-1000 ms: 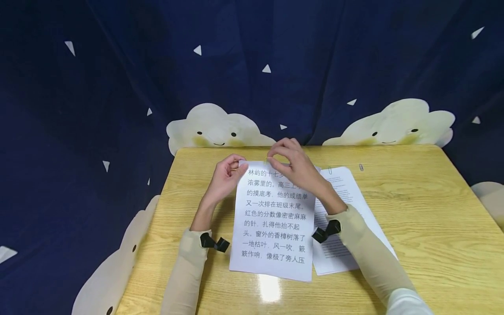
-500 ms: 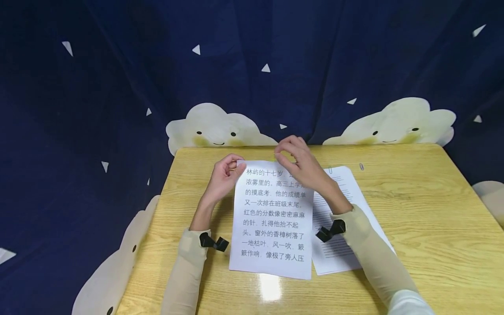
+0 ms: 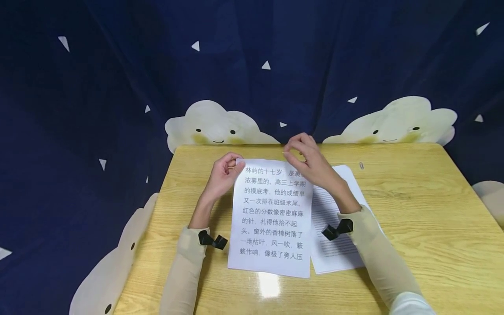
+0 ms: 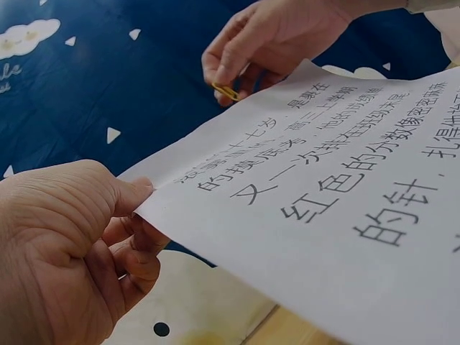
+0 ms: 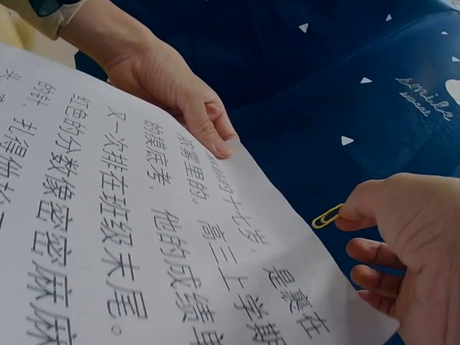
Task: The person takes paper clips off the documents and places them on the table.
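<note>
My left hand (image 3: pixel 223 176) pinches the top left corner of a printed sheet of paper (image 3: pixel 271 218), thumb on the front face. The sheet is raised and tilted, with large Chinese print facing me. Above its top right edge, my right hand (image 3: pixel 311 164) pinches a yellow paper clip (image 5: pixel 328 216) between thumb and forefinger. In the right wrist view the clip is beside the sheet's top edge, apparently apart from it. From the left wrist, the same clip (image 4: pixel 226 91) shows behind that edge. Whether more sheets lie behind the front one is hidden.
Beneath my right forearm lies a second set of printed pages (image 3: pixel 338 245) in smaller type, partly covered. A loose paper clip (image 3: pixel 361 166) rests on the wooden table (image 3: pixel 425 218) at the back right. A dark blue curtain (image 3: pixel 236 65) with clouds hangs behind.
My right hand has moved right along the sheet's top edge and slightly up, carrying the yellow paper clip. The left hand keeps its grip on the corner, nearly still.
</note>
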The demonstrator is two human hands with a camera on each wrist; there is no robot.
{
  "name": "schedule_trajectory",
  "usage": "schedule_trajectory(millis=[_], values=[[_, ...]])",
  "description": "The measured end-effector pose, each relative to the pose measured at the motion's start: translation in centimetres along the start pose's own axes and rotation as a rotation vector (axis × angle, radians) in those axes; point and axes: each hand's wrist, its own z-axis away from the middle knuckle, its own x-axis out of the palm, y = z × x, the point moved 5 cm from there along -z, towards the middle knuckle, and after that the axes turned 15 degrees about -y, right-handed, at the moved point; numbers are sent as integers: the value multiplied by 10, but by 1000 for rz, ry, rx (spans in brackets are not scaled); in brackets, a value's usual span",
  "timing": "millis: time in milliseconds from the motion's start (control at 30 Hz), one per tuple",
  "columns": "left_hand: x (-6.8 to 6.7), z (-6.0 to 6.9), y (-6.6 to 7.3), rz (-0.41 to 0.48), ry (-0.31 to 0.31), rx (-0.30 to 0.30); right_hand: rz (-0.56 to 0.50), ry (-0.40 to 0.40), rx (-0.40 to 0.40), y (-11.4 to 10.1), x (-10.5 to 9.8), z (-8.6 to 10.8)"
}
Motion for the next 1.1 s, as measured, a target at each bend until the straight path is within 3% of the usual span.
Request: schedule_trajectory(millis=[600, 800, 1100], values=[[-4, -1, -3, -21, 32, -15, -65, 95, 53, 29, -16, 24], [-4, 0, -4, -9, 18, 4, -88, 94, 72, 34, -17, 26], [-6, -1, -5, -28, 27, -16, -81, 130, 97, 36, -28, 33]])
